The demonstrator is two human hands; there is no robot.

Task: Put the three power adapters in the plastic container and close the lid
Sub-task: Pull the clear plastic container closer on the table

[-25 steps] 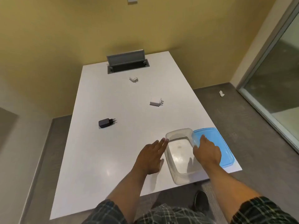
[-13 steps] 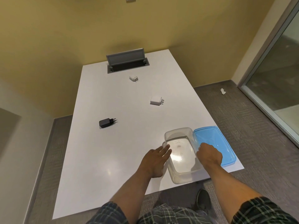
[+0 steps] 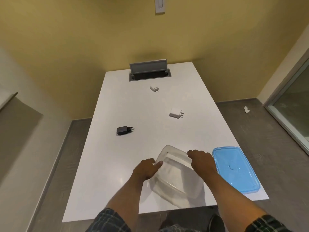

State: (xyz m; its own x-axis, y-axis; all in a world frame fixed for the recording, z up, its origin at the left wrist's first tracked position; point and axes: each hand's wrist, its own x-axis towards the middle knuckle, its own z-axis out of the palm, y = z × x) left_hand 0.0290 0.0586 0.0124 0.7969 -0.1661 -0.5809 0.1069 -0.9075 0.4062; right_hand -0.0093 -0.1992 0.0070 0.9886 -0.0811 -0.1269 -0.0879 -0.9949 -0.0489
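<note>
Office meeting room: white conference table (image 3: 117,173) with pop-up cable box (image 3: 148,69).

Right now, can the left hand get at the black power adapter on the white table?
Probably yes, once freed. The left hand is gripping the clear plastic container with the right hand. The black power adapter lies alone, up-left of it, with bare white table between.

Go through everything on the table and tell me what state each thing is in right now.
Container: open, empty, gripped on both sides.
Lid: off, flat on the table right of the container.
Black adapter: loose on the table.
Big white adapter: loose on the table.
Small white adapter: loose on the table, far end.
Cable hatch: flap up.
Left hand: gripping the container.
Right hand: gripping the container.
</note>
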